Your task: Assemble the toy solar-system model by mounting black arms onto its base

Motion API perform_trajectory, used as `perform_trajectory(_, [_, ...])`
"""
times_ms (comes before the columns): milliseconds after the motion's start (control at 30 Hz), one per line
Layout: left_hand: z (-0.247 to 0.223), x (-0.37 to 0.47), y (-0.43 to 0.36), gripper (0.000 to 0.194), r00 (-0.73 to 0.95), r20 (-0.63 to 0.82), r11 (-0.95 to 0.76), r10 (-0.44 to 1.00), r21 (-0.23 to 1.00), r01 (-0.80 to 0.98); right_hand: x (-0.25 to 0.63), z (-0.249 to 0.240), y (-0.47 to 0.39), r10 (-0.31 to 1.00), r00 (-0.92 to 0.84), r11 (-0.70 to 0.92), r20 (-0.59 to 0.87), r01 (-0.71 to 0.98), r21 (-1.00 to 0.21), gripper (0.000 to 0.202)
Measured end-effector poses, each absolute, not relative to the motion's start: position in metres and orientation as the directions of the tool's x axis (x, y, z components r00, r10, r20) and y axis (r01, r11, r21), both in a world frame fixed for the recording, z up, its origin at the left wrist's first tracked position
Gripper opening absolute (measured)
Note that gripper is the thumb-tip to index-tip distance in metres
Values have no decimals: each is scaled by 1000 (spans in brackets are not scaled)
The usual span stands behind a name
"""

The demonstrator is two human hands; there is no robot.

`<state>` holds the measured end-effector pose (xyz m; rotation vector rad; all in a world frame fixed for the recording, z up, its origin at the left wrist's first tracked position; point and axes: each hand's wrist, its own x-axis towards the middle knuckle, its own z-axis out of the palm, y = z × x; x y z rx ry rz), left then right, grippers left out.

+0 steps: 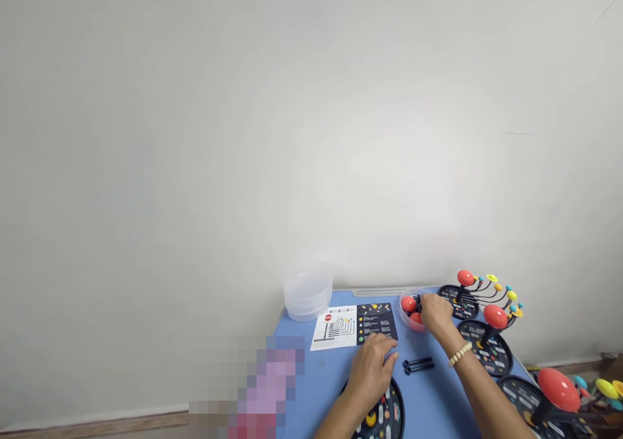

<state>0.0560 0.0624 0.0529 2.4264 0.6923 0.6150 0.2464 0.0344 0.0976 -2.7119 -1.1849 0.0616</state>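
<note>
My left hand point(374, 369) hovers over or rests on a round black base plate point(395, 408) printed with planets; its fingers are loosely bent, thumb apart, with nothing seen in them. Reaching into a clear round bowl point(403, 319), my right hand point(437, 313) has its fingers curled down and its fingertips hidden. In that bowl lie a red ball point(408, 304), another red ball point(416, 318) and small black parts point(417, 299). Between my hands, two black rods point(418, 365) lie side by side on the blue table point(331, 374).
A printed instruction sheet point(335, 338) lies behind my left hand. Stacked clear bowls point(307, 296) stand at the back left. Along the right edge are three solar system models point(495, 317) with thin arms reaching outward. A pale wall point(311, 134) rises behind the table.
</note>
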Motion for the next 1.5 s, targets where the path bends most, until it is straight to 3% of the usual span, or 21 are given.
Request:
perform_trajectory(233, [53, 56, 63, 28, 768, 268, -726, 582, 596, 343, 260, 95, 29, 704, 704, -632, 94, 682, -369, 27])
perform_trajectory(433, [49, 57, 63, 28, 758, 324, -745, 566, 596, 302, 260, 101, -6, 803, 584, -383, 115, 656, -651, 24])
perform_trajectory(533, [46, 58, 63, 30, 733, 366, -730, 574, 635, 254, 249, 94, -22, 907, 420, -157, 38, 420, -894, 26])
perform_trajectory(633, [43, 60, 64, 38, 692, 392, -673, 606, 716, 184, 238, 84, -29, 960, 280, -46, 27, 250, -967, 23])
perform_trajectory(767, [43, 62, 64, 37, 680, 416, -623, 603, 778, 77, 229, 79, -31, 972, 201, 5, 121, 498, -867, 10])
perform_trajectory(967, [51, 66, 58, 22, 692, 344, -536, 634, 841, 74, 220, 80, -34, 964, 108, 29, 244, 867, -498, 29])
perform_trajectory(1033, [51, 69, 57, 20, 679, 288, -468, 675, 879, 93, 220, 77, -35, 955, 82, 42, 284, 913, -406, 28])
perform_trajectory(1167, [48, 71, 59, 19, 659, 247, -437, 710, 889, 137, 222, 72, -35, 935, 64, 63, 350, 938, -340, 20])
perform_trajectory(1333, [46, 67, 60, 25, 690, 317, -623, 650, 743, 245, 230, 69, -34, 967, 100, -61, 233, 984, -169, 18])
perform_trajectory(1500, [46, 65, 56, 35, 782, 350, -759, 515, 611, 226, 233, 61, -29, 979, 122, -100, 164, 986, -133, 24])
